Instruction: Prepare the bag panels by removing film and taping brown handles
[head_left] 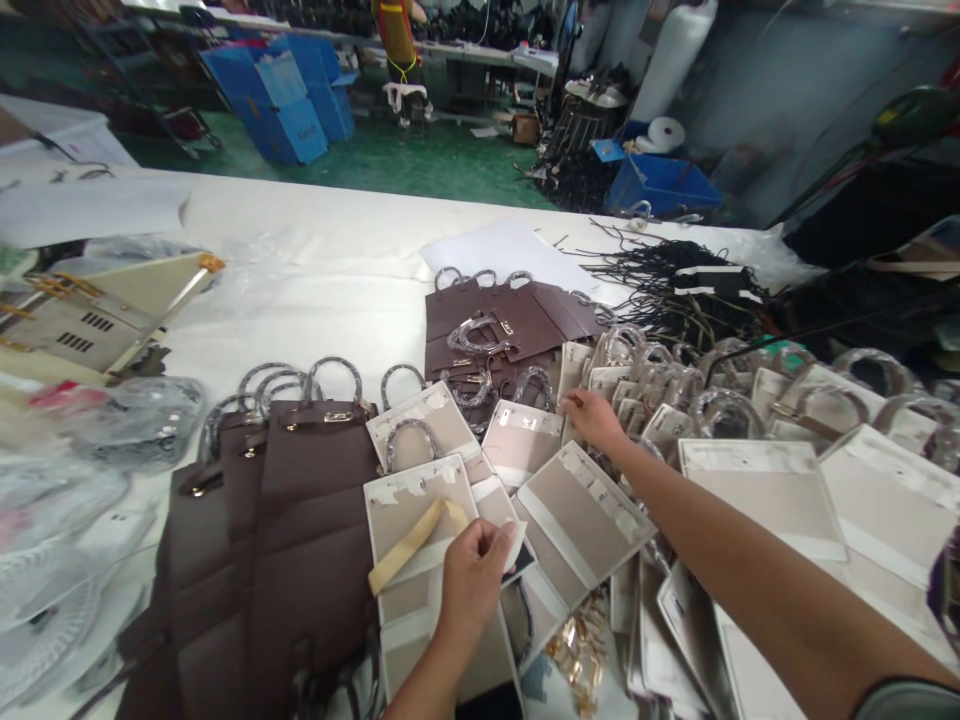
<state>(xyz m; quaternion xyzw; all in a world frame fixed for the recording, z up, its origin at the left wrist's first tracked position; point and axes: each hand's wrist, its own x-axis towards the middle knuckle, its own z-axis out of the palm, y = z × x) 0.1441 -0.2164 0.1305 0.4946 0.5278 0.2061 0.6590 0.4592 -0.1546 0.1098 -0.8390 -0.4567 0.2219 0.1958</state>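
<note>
My left hand is closed, pinching a small white strip between thumb and fingers. It is above a beige bag panel with white tape pieces and a looped handle, on which a yellow tape strip lies. Farther out, my right hand has its fingers drawn together at the upper right corner of another beige panel. What those fingers hold, if anything, is too small to make out. A further beige panel lies tilted between my arms.
Dark brown bag pieces overlap at left, more brown pieces farther back. Beige bag pieces crowd the right. Gold hardware lies near the front. Black cords are heaped at back right, a beige machine at left.
</note>
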